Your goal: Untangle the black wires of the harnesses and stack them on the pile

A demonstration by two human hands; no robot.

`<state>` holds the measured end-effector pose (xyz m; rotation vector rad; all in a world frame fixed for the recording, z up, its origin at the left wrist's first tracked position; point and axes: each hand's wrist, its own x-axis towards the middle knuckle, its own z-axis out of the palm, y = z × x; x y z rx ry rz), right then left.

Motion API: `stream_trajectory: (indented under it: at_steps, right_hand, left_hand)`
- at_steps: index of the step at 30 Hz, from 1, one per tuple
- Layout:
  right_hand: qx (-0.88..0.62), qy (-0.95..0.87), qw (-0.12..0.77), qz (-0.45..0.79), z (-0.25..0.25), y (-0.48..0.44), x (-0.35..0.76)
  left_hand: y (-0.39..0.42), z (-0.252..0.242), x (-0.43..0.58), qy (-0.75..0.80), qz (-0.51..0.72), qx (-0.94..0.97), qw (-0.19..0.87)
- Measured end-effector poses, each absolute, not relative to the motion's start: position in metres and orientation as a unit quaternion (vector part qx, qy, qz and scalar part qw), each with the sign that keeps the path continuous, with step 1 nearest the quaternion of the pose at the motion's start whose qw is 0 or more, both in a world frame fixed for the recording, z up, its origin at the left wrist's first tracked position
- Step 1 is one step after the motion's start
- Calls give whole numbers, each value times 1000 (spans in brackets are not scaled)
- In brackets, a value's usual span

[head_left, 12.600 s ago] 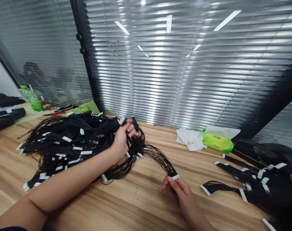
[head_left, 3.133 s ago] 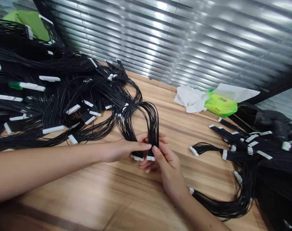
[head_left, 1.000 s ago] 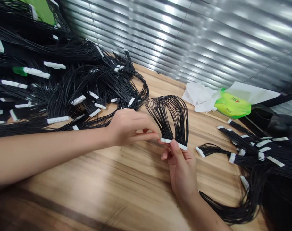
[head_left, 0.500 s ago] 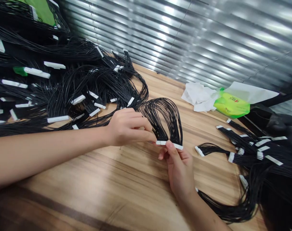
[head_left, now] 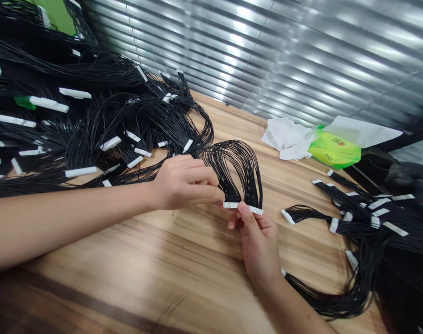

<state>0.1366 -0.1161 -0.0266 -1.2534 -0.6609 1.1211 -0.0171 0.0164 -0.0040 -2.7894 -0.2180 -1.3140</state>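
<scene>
Our right grip is closed on two flat white plastic connectors, its thumb pressed across them where they sit side by side, low over the wood-grained counter. Our left grip has its fingers drawn together at the left end of the pair; we cannot tell whether it pinches there or only touches. A looped bundle of thin black wires arches up behind the connectors. With one thumb bearing on both pieces, we judge that slack pressure or an uneven push from the left could let one slide or twist out of line. The springy bend of the wires might add to that, prying the ends apart. The loop's left shoulder lies close against the tangled heap of black wires with white connectors, so a sharp pull could snag strands or drag others along. Swinging too far right could disturb the smaller pile of black wire harnesses.
</scene>
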Motion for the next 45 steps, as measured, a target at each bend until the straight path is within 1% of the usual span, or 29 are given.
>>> stream_trajectory:
  at_steps: [4, 7, 9, 12, 16, 19, 21, 24, 27, 34, 38, 41, 43, 45]
  right_hand:
    - [-545, -274, 632, 478, -28, -117, 136]
    - [-546, -254, 653, 460, -27, -115, 137]
    - [-544, -235, 674, 441, -25, -113, 137]
    - [-541, -210, 700, 417, -23, -108, 137]
    - [-553, -220, 702, 391, -23, -107, 138]
    - [-560, -237, 694, 384, -26, -110, 139]
    - [-559, -246, 692, 385, -27, -111, 139]
    - [-557, -256, 688, 388, -28, -112, 139]
    - [-559, -271, 684, 382, -28, -113, 138]
    - [-561, -285, 685, 367, -25, -113, 136]
    - [-565, -284, 681, 369, -24, -113, 136]
    - [-576, -291, 671, 366, -25, -114, 136]
    - [-584, -293, 664, 363, -26, -114, 137]
    - [-591, -294, 659, 362, -26, -113, 137]
  left_hand:
    - [15, 0, -13, -86, -378, -921, 44]
    - [14, 0, -12, -106, -373, -921, 29]
    - [13, -2, -13, -111, -381, -918, -4]
    - [12, -4, -15, -132, -373, -910, -121]
    - [10, -7, -16, -228, -303, -874, -305]
    - [10, -11, -13, -293, -253, -841, -379]
    - [11, -13, -11, -297, -228, -845, -382]
    - [11, -14, -10, -279, -215, -872, -341]
    - [10, -13, -11, -261, -208, -886, -321]
    - [7, -12, -15, -139, -239, -920, -279]
    - [5, -14, -15, -192, -266, -904, -273]
    - [5, -15, -15, -240, -311, -872, -293]
    - [5, -15, -15, -245, -342, -856, -301]
    - [6, -15, -15, -231, -372, -854, -280]
